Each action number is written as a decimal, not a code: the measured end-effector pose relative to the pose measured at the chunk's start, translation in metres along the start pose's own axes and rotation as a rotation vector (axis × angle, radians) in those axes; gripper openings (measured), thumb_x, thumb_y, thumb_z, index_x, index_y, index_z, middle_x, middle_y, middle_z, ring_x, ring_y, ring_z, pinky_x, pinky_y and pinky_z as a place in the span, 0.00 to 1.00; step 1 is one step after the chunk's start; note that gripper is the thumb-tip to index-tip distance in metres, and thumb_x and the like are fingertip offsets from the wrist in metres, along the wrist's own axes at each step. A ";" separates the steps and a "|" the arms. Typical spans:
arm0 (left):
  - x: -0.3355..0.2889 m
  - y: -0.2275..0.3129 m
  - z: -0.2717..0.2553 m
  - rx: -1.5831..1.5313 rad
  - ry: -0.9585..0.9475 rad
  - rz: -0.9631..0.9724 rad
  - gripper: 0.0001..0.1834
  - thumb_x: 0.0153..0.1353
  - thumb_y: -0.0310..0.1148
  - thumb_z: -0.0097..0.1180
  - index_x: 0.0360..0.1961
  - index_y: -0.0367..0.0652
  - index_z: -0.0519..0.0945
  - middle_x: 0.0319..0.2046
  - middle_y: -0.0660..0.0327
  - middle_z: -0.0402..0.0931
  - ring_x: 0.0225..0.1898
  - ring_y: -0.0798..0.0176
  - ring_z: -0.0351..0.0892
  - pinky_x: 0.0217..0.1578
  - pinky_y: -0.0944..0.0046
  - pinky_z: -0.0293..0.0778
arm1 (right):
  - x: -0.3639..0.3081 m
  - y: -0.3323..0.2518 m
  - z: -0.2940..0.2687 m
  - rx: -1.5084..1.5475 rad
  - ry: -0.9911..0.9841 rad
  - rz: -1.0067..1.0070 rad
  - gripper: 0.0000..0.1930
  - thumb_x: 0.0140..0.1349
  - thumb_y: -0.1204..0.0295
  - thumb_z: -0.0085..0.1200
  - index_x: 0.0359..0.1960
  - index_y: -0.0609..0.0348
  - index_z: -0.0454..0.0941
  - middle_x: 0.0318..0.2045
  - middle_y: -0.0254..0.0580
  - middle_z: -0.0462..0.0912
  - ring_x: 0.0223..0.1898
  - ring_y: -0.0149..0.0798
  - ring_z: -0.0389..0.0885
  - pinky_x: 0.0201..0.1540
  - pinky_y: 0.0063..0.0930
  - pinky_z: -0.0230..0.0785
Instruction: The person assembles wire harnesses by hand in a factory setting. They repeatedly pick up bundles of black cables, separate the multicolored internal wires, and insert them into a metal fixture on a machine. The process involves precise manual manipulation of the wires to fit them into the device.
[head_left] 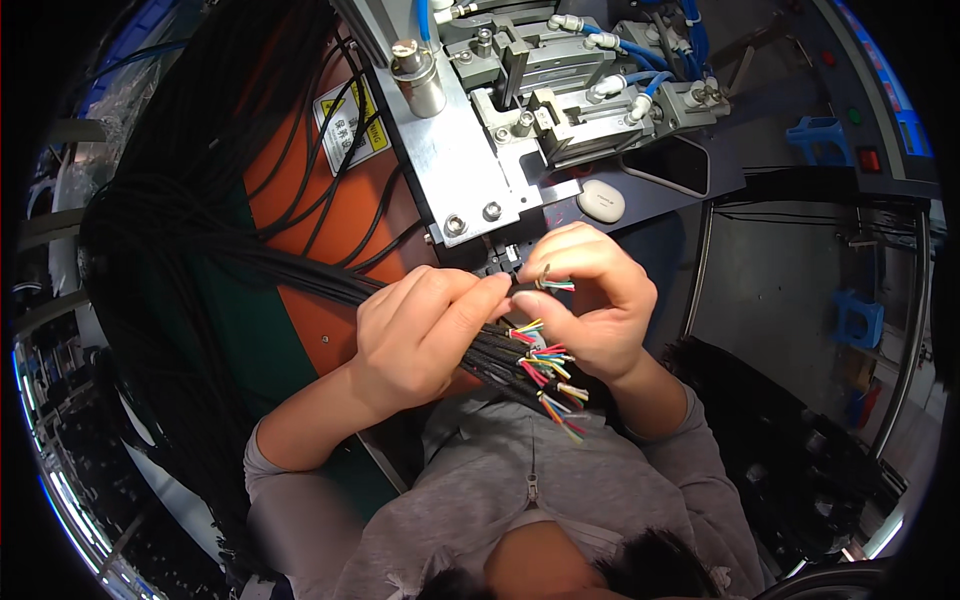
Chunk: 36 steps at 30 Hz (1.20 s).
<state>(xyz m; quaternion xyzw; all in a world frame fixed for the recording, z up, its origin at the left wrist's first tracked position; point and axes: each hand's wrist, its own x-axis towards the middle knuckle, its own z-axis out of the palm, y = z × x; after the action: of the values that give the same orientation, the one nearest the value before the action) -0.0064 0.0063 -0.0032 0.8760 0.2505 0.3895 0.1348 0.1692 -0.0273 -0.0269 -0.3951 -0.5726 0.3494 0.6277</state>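
While the left hand is closed around the black cables, the right hand brings its thumb and forefinger to both sides of one cable end, just where its thin coloured wires come out. Whether these two fingertips press firmly on it, I cannot tell. The cables come from the left, over the orange surface, pass under the left hand, and their other bare ends hang below the right hand, before the grey shirt. The edge of the machine is near, just beyond the fingers.

It seems to me that the step is to separate and arrange this one end. To do it well, the left hand should hold the bundle close to the cut ends, so that the chosen cable does not slip back among the others. The right fingertips should work softly: thin wires can bend or break if one pulls them hard, so it is better to stroke them straight from the jacket outward. The loose ends below should be kept apart, because their wires could catch each other.
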 end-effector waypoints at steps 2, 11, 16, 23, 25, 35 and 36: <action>0.000 -0.001 0.002 0.010 0.031 0.015 0.15 0.46 0.28 0.65 0.35 0.33 0.80 0.26 0.59 0.75 0.22 0.64 0.75 0.18 0.68 0.70 | 0.002 -0.002 0.003 0.031 0.047 -0.050 0.12 0.47 0.81 0.65 0.35 0.65 0.79 0.32 0.45 0.82 0.35 0.39 0.81 0.39 0.28 0.73; 0.002 0.001 0.005 -0.006 0.028 -0.020 0.13 0.45 0.25 0.63 0.34 0.34 0.80 0.25 0.61 0.72 0.21 0.65 0.74 0.16 0.68 0.68 | 0.005 0.003 0.000 0.292 0.015 0.195 0.07 0.50 0.81 0.65 0.31 0.66 0.81 0.32 0.43 0.81 0.34 0.33 0.79 0.39 0.24 0.71; -0.005 0.002 0.007 0.113 -0.021 -0.015 0.11 0.45 0.25 0.61 0.33 0.37 0.80 0.25 0.64 0.69 0.20 0.70 0.71 0.16 0.71 0.63 | 0.004 -0.003 -0.001 -0.265 0.065 -0.075 0.09 0.44 0.82 0.67 0.26 0.61 0.80 0.25 0.39 0.79 0.30 0.34 0.78 0.33 0.23 0.67; -0.002 0.003 0.007 0.219 -0.037 0.045 0.11 0.44 0.24 0.60 0.33 0.40 0.81 0.25 0.66 0.70 0.21 0.73 0.69 0.16 0.73 0.61 | 0.019 -0.020 -0.029 -0.314 -0.269 0.129 0.08 0.47 0.76 0.66 0.24 0.61 0.77 0.23 0.37 0.76 0.27 0.34 0.74 0.32 0.26 0.64; -0.003 0.003 0.008 0.211 -0.042 0.045 0.12 0.44 0.24 0.60 0.34 0.40 0.81 0.25 0.67 0.70 0.21 0.73 0.69 0.16 0.73 0.61 | 0.022 -0.014 -0.037 -0.175 -0.369 0.263 0.07 0.52 0.75 0.63 0.24 0.62 0.76 0.24 0.36 0.76 0.28 0.30 0.74 0.32 0.23 0.64; -0.009 0.009 0.008 0.259 -0.139 0.052 0.20 0.43 0.32 0.61 0.41 0.40 0.83 0.28 0.63 0.75 0.20 0.69 0.71 0.17 0.71 0.64 | 0.009 0.001 -0.036 0.034 -0.319 0.473 0.07 0.56 0.74 0.62 0.27 0.62 0.75 0.26 0.31 0.75 0.29 0.23 0.72 0.32 0.19 0.64; -0.009 0.008 0.009 0.275 -0.129 0.067 0.20 0.43 0.32 0.61 0.41 0.40 0.83 0.28 0.63 0.75 0.20 0.69 0.70 0.17 0.71 0.63 | 0.010 0.002 -0.036 0.000 -0.335 0.441 0.07 0.56 0.75 0.62 0.27 0.62 0.76 0.26 0.32 0.75 0.29 0.23 0.72 0.32 0.19 0.65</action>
<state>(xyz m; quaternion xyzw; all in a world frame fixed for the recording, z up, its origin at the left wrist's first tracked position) -0.0024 -0.0057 -0.0108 0.9172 0.2629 0.2990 0.0163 0.2063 -0.0212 -0.0251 -0.4468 -0.5684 0.5382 0.4331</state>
